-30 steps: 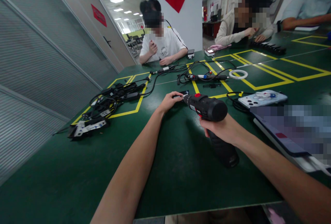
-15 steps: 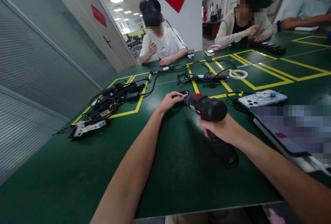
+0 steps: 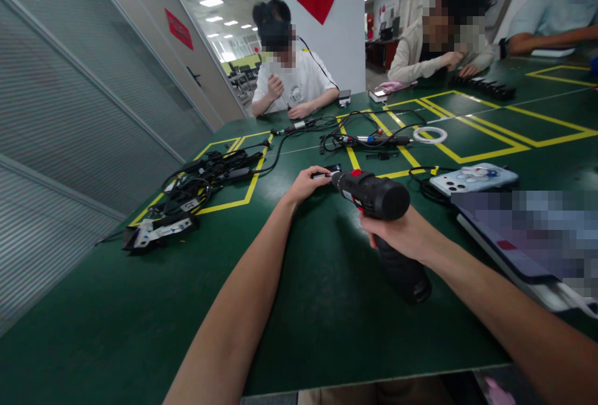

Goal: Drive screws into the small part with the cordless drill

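My right hand point(image 3: 395, 230) is wrapped round the grip of a black cordless drill point(image 3: 371, 194) with red accents. Its chuck points forward and left, with the tip meeting a small black part point(image 3: 334, 169) on the green table point(image 3: 289, 343). My left hand point(image 3: 309, 184) is closed on that part, fingers and thumb at its left side. The drill and fingers hide much of the part, so its exact kind does not show. Below the grip, the battery base hangs above the tabletop.
A heap of black cables and adapters point(image 3: 210, 174) lies left. Beyond my hands are a pen-shaped electric screwdriver point(image 3: 374, 140) with its cord and a white ring point(image 3: 430, 135). A phone point(image 3: 481, 177) and a laptop-like slab point(image 3: 504, 243) lie right. Several people sit across the table.
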The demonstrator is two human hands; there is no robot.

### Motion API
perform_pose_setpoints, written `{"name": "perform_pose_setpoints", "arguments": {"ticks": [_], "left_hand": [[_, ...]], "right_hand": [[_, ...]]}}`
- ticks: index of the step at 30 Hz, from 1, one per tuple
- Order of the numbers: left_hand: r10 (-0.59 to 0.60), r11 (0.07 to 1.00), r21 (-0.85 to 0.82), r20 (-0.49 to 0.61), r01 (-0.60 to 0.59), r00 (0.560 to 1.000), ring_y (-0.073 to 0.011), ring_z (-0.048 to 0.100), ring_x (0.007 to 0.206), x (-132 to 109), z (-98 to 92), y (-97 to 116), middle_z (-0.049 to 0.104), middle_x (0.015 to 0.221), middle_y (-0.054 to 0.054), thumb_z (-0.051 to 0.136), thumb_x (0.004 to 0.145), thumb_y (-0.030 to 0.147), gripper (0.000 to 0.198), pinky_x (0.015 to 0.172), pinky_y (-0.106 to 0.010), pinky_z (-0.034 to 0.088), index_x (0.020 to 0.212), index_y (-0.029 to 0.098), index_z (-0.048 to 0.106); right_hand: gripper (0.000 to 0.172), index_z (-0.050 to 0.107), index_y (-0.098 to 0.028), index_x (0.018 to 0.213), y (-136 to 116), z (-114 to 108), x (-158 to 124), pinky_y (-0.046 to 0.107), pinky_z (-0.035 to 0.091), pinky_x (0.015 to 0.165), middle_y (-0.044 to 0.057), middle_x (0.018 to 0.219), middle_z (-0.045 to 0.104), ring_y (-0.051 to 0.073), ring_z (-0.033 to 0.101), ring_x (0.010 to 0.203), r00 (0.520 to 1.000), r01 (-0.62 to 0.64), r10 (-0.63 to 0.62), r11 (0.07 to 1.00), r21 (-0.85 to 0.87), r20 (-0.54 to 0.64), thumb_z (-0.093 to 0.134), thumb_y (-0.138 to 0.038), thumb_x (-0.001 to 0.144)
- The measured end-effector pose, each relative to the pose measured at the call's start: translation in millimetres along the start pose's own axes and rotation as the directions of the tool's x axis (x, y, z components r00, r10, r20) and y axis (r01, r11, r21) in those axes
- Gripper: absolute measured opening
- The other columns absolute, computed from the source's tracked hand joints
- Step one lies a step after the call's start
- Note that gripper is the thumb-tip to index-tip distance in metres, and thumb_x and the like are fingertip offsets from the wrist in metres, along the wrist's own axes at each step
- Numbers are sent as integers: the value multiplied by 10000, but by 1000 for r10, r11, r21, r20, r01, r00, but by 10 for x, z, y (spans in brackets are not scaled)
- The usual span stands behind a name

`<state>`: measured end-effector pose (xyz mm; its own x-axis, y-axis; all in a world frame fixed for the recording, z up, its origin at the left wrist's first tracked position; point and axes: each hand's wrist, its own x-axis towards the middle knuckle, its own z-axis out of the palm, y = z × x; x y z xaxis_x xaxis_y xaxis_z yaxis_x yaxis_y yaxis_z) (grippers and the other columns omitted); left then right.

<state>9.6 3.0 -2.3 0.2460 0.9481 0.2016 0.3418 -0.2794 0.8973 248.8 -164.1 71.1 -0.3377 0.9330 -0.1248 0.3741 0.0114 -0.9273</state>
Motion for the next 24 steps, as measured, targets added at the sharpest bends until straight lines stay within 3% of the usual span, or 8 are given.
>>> {"name": "perform_pose_setpoints", "arguments": {"ticks": [24], "left_hand": [[-24, 999, -35, -14, 24, 1000, -183, 598, 881, -6, 14, -7, 680, 960, -50, 729, 636, 390, 366, 904, -365, 433, 938, 188, 685]], "right_hand": [[85, 591, -176, 740, 55, 3, 28, 265, 416, 521, 23, 554, 627, 151, 584, 512, 1000, 20, -20, 1000, -5, 5, 555, -253, 749]]}}
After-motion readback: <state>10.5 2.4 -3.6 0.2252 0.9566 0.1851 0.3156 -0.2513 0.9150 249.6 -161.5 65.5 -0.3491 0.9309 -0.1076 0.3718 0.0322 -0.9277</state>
